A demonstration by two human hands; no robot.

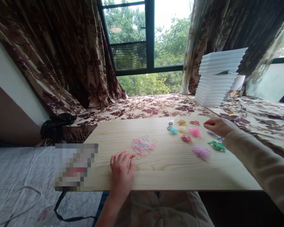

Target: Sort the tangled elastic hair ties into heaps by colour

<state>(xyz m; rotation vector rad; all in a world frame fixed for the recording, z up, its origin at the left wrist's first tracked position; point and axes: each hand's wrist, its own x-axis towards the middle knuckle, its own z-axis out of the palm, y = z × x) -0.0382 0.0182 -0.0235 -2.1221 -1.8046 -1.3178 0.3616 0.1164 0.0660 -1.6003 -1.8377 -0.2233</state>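
My left hand (121,165) rests on the light wooden board with its fingers loosely bent and the thumb apart. Its fingertips are beside a loose pile of mixed pastel rubber bands (144,146). Over the board's right side, my right hand (220,126) has its fingers pinched together; whatever they may hold is too small to make out. Around it lie small heaps sorted by colour: red bands (194,122), pink bands (194,132), green bands (217,145) and lilac bands (201,153). A bluish-purple heap (214,135) is partly hidden by my right hand and sleeve.
The wooden board (104,170) also bears yellow bands (181,123), blue bands (172,130) and dark pink bands (186,138). A blurred-out object (75,167) lies at its left end. Behind stands a tall white pleated stack (215,82) on floral cloth (151,108).
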